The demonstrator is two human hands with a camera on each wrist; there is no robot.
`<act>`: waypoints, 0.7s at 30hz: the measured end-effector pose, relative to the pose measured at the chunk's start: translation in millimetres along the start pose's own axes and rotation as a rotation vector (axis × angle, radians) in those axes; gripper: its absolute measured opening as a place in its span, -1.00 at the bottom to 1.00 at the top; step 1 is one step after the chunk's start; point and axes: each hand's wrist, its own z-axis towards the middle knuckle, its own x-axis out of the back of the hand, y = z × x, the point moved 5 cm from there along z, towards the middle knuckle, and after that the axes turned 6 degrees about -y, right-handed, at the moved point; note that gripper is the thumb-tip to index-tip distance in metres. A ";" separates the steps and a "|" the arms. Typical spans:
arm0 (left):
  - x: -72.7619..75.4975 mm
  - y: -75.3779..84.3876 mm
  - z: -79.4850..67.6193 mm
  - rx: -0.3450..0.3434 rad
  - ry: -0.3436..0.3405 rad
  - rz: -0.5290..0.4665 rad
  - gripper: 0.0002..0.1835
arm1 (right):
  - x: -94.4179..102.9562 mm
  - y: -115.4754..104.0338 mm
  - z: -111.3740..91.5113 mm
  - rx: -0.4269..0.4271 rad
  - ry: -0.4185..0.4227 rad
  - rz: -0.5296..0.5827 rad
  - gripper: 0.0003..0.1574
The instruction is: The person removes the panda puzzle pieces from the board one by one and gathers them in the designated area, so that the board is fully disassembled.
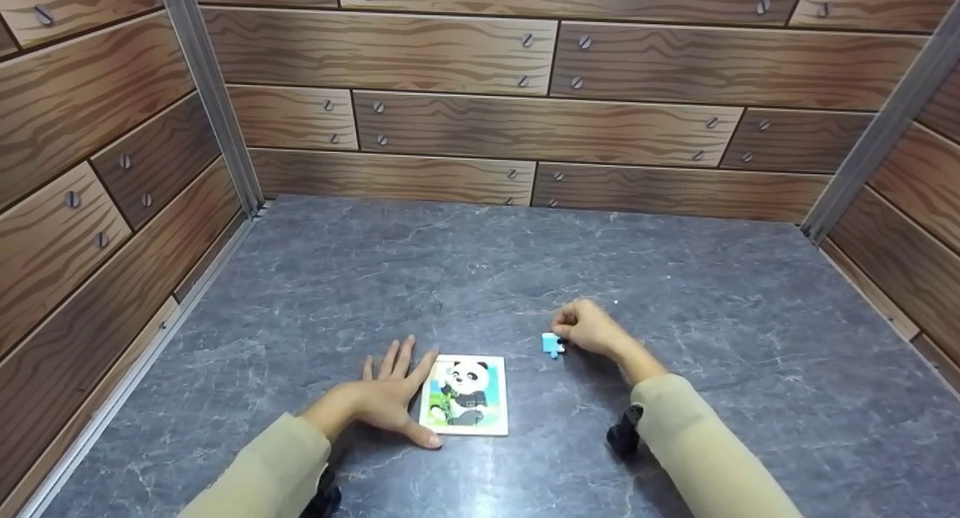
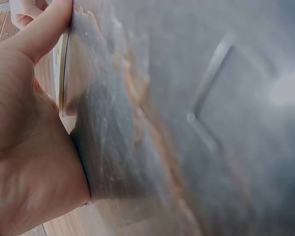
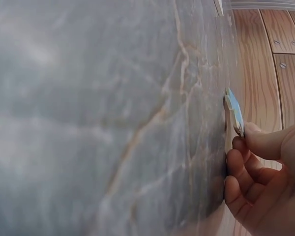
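A small panda jigsaw puzzle (image 1: 480, 398) in a white frame lies flat on the table in the head view. My left hand (image 1: 386, 402) rests along the frame's left side, fingers spread and thumb at its lower left corner. To the right of the puzzle, my right hand (image 1: 592, 330) pinches a light blue jigsaw piece (image 1: 551, 344) at its edge. In the right wrist view, thumb and index finger hold this piece (image 3: 234, 111) tilted, close over the table, while the other fingers curl beneath. The left wrist view shows the left palm (image 2: 24, 123) beside the frame's edge.
The grey marbled table (image 1: 480, 270) is bounded by a wood-patterned back wall (image 1: 450, 121) and side walls, with metal posts (image 1: 217, 106) at the corners. Dark wrist straps (image 1: 624, 432) sit under both sleeves. A tiny white speck (image 1: 616, 302) lies near the right hand.
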 end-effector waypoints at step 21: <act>-0.1 0.2 -0.3 -0.003 -0.007 0.016 0.32 | 5.8 11.8 -9.2 -0.009 0.032 0.235 -0.89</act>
